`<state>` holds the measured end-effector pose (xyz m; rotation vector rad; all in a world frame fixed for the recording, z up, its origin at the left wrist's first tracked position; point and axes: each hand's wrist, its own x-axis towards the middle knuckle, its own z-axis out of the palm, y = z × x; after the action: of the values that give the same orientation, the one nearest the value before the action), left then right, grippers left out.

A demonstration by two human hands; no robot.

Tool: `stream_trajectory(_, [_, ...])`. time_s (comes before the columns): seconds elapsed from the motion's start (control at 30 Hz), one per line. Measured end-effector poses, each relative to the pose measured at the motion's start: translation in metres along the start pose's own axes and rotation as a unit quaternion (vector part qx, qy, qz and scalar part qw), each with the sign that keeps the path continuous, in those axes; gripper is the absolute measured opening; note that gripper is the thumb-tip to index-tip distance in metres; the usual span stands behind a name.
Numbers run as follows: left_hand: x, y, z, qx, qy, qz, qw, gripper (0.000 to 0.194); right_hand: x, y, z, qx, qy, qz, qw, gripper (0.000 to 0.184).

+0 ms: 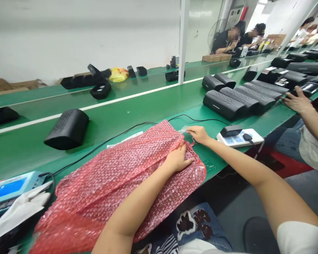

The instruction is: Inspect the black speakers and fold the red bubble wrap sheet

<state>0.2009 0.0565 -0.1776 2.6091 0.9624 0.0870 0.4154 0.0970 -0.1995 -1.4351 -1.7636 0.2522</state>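
Observation:
A big heap of red bubble wrap [113, 176] lies on the green belt in front of me. My left hand [178, 159] rests on its right end, fingers curled and pressing the wrap down. Just beyond it, my right hand [198, 134] pinches a small clear piece, perhaps tape [184, 129], at the wrap's far edge. What is inside the wrap is hidden.
A black speaker-like unit [66, 128] lies on the belt at left. Several more [235, 97] are lined up at right, where another person's hand [298, 102] touches them. A white scale-like device [238, 138] sits by my right hand. A blue device [7, 190] and white cloth [21, 210] lie at the lower left.

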Motion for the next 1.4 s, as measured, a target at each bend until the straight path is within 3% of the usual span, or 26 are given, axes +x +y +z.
stream_trajectory(0.17, [-0.002, 0.008, -0.001, 0.059, 0.024, -0.004, 0.998, 0.082, 0.005, -0.008, 0.014, 0.182, 0.062, 0.153, 0.969, 0.013])
stream_trajectory(0.3, [-0.004, 0.013, -0.004, 0.107, 0.033, -0.012, 0.994, 0.081, 0.011, -0.016, 0.010, 0.317, 0.083, 0.228, 0.917, 0.027])
stream_trajectory(0.37, [-0.005, 0.012, -0.006, 0.105, 0.026, -0.011, 0.994, 0.078, 0.013, -0.021, 0.009, 0.369, 0.098, 0.260, 0.887, 0.022])
stream_trajectory(0.43, [-0.008, 0.010, -0.010, 0.105, 0.018, -0.009, 0.994, 0.077, 0.014, -0.025, 0.011, 0.402, 0.118, 0.293, 0.859, 0.014])
stream_trajectory(0.53, [-0.018, 0.004, -0.016, 0.106, 0.006, -0.011, 0.994, 0.077, 0.015, -0.029, 0.019, 0.419, 0.149, 0.339, 0.829, 0.015])
stream_trajectory(0.67, [-0.036, -0.011, -0.018, 0.079, -0.026, -0.024, 0.996, 0.078, 0.015, -0.033, 0.031, 0.411, 0.176, 0.372, 0.813, 0.016])
stream_trajectory(0.83, [-0.039, -0.016, -0.014, 0.049, -0.014, -0.055, 0.997, 0.079, 0.015, -0.036, 0.035, 0.395, 0.177, 0.380, 0.818, 0.022])
stream_trajectory(1.07, [-0.008, 0.020, -0.004, 0.085, 0.045, -0.141, 0.985, 0.077, 0.019, -0.029, 0.042, 0.306, 0.169, 0.336, 0.874, 0.037])
stream_trajectory(1.23, [0.000, 0.021, 0.007, 0.090, 0.075, -0.073, 0.990, 0.068, 0.015, -0.017, 0.046, 0.220, 0.172, 0.283, 0.918, 0.044])
stream_trajectory(1.4, [0.001, 0.014, 0.010, 0.064, 0.069, -0.068, 0.993, 0.071, 0.007, -0.010, 0.047, 0.188, 0.124, 0.266, 0.937, 0.063])
